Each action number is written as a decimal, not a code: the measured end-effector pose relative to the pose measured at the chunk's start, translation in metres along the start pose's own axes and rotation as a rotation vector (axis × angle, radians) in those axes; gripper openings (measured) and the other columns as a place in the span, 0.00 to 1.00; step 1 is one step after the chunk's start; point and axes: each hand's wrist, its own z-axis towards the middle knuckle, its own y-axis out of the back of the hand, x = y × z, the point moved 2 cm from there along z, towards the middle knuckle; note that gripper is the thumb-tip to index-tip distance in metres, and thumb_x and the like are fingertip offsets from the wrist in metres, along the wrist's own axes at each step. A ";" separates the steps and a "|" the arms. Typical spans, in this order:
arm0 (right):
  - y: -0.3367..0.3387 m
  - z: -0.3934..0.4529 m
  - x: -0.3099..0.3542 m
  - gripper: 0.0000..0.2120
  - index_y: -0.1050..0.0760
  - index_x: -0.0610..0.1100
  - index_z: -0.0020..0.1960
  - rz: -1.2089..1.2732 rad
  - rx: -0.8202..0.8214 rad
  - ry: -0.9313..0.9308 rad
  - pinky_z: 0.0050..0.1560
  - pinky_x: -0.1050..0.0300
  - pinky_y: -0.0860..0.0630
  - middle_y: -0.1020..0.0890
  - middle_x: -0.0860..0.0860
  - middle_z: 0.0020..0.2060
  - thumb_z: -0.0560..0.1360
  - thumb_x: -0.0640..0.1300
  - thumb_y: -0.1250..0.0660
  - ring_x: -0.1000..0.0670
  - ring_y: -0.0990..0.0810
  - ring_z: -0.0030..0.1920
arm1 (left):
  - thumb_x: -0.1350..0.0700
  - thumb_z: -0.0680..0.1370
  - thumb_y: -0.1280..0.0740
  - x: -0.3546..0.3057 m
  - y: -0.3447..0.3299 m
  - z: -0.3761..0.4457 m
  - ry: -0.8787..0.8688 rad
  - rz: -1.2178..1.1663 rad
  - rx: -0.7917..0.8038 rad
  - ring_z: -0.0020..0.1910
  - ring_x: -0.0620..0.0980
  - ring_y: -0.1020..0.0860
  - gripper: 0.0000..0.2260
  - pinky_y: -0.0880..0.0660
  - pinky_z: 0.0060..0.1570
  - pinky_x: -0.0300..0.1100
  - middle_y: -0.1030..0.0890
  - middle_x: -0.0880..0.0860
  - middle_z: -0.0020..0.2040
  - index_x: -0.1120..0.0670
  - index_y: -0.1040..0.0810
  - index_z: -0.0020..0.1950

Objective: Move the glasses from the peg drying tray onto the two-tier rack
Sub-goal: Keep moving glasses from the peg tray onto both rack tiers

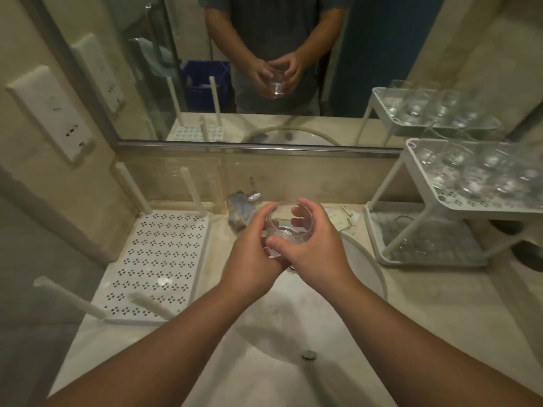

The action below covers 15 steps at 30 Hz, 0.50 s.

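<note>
Glasses are the matter here, and one clear glass (286,230) sits in both hands above the sink (293,318), midway between tray and rack. Far left on the pale surface (426,304) lies the white peg drying tray (164,259), its perforated floor bare, with upright pegs (192,190) at the back and two more leaning near the front edge. Just right of the tray, the left hand (252,254) curls around the near side of the glass, thumb pressed on its wall. The right hand (316,242) wraps the other side, fingers bent over the rim and showing through the glass. Behind the hands a crumpled wrapper (244,207) lies by the wall, and small paper sachets (342,218) lie just right of it. Farther right stands the two-tier rack (390,183); its upper tier is crowded with clear glasses (476,171), while the lower tier (426,239) looks dim and its contents are hard to make out. Above, the mirror (264,69) repeats the hands and the rack.
</note>
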 end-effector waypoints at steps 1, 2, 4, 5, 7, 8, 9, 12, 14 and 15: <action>0.011 0.000 -0.006 0.41 0.35 0.61 0.67 0.001 -0.022 -0.009 0.56 0.54 0.22 0.24 0.64 0.58 0.58 0.57 0.20 0.65 0.26 0.58 | 0.64 0.67 0.23 -0.002 -0.012 0.002 -0.010 0.007 0.018 0.47 0.37 0.19 0.38 0.23 0.40 0.31 0.20 0.41 0.55 0.35 0.33 0.67; 0.021 -0.001 -0.011 0.41 0.34 0.61 0.66 -0.004 -0.042 -0.015 0.55 0.58 0.24 0.24 0.64 0.57 0.56 0.60 0.22 0.66 0.26 0.58 | 0.64 0.67 0.22 -0.003 -0.022 0.003 -0.019 0.022 0.035 0.47 0.36 0.19 0.38 0.23 0.40 0.30 0.21 0.38 0.54 0.35 0.33 0.68; 0.043 -0.002 -0.024 0.41 0.34 0.63 0.64 -0.023 -0.082 -0.029 0.53 0.66 0.28 0.24 0.65 0.56 0.53 0.65 0.25 0.67 0.26 0.57 | 0.59 0.67 0.22 -0.008 -0.047 0.006 -0.026 0.062 0.082 0.50 0.35 0.20 0.39 0.22 0.46 0.32 0.22 0.33 0.54 0.37 0.34 0.71; 0.055 -0.002 -0.031 0.40 0.34 0.64 0.63 -0.031 -0.102 -0.039 0.53 0.67 0.29 0.24 0.65 0.56 0.53 0.65 0.26 0.67 0.26 0.57 | 0.57 0.67 0.21 -0.011 -0.060 0.007 -0.023 0.076 0.108 0.51 0.35 0.21 0.39 0.22 0.50 0.36 0.22 0.33 0.55 0.38 0.35 0.72; 0.079 -0.004 -0.046 0.40 0.35 0.64 0.62 -0.038 -0.136 -0.066 0.54 0.64 0.27 0.24 0.65 0.56 0.53 0.65 0.26 0.66 0.25 0.56 | 0.54 0.66 0.21 -0.015 -0.086 0.009 -0.017 0.100 0.160 0.55 0.38 0.22 0.41 0.22 0.56 0.43 0.23 0.36 0.58 0.38 0.37 0.74; 0.091 -0.006 -0.053 0.39 0.35 0.64 0.62 -0.036 -0.153 -0.079 0.55 0.62 0.26 0.23 0.64 0.56 0.53 0.65 0.25 0.66 0.25 0.56 | 0.53 0.66 0.21 -0.018 -0.100 0.010 -0.019 0.117 0.185 0.58 0.39 0.23 0.41 0.23 0.58 0.44 0.24 0.38 0.60 0.37 0.37 0.74; 0.103 -0.008 -0.060 0.39 0.35 0.64 0.61 -0.031 -0.170 -0.092 0.55 0.61 0.25 0.23 0.64 0.56 0.53 0.64 0.25 0.65 0.25 0.56 | 0.52 0.66 0.22 -0.020 -0.114 0.010 -0.027 0.139 0.206 0.60 0.41 0.23 0.42 0.23 0.59 0.44 0.24 0.39 0.61 0.37 0.38 0.74; 0.141 -0.012 -0.081 0.38 0.35 0.63 0.62 -0.017 -0.208 -0.129 0.56 0.59 0.24 0.23 0.63 0.57 0.56 0.60 0.22 0.64 0.25 0.56 | 0.49 0.66 0.23 -0.027 -0.155 0.013 -0.062 0.228 0.258 0.63 0.43 0.25 0.42 0.26 0.60 0.42 0.25 0.44 0.65 0.39 0.40 0.76; 0.166 -0.014 -0.096 0.37 0.34 0.61 0.62 -0.016 -0.232 -0.150 0.56 0.59 0.24 0.23 0.62 0.57 0.58 0.56 0.21 0.63 0.25 0.57 | 0.48 0.67 0.23 -0.030 -0.182 0.014 -0.081 0.275 0.300 0.61 0.45 0.25 0.43 0.27 0.60 0.42 0.25 0.47 0.64 0.41 0.41 0.77; 0.178 -0.015 -0.104 0.37 0.34 0.61 0.62 -0.018 -0.244 -0.160 0.56 0.59 0.24 0.23 0.61 0.58 0.58 0.55 0.20 0.63 0.25 0.57 | 0.48 0.68 0.23 -0.032 -0.196 0.015 -0.090 0.297 0.320 0.59 0.46 0.24 0.42 0.27 0.59 0.42 0.25 0.48 0.62 0.42 0.41 0.78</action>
